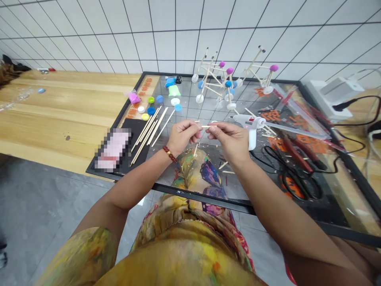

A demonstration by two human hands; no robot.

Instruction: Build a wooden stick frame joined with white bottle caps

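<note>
At the frame's centre, we are seeing the left hand (183, 136) and right hand (230, 141) pinching a thin stick (207, 126) between them, probably for steadiness, while a glue gun (253, 139) is lying at centre right, seemingly for easy reach

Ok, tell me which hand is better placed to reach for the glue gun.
Right, I'd say: the glue gun is just beside the right hand, while the left hand is farther away. The right would likely have to release the stick first.
</note>
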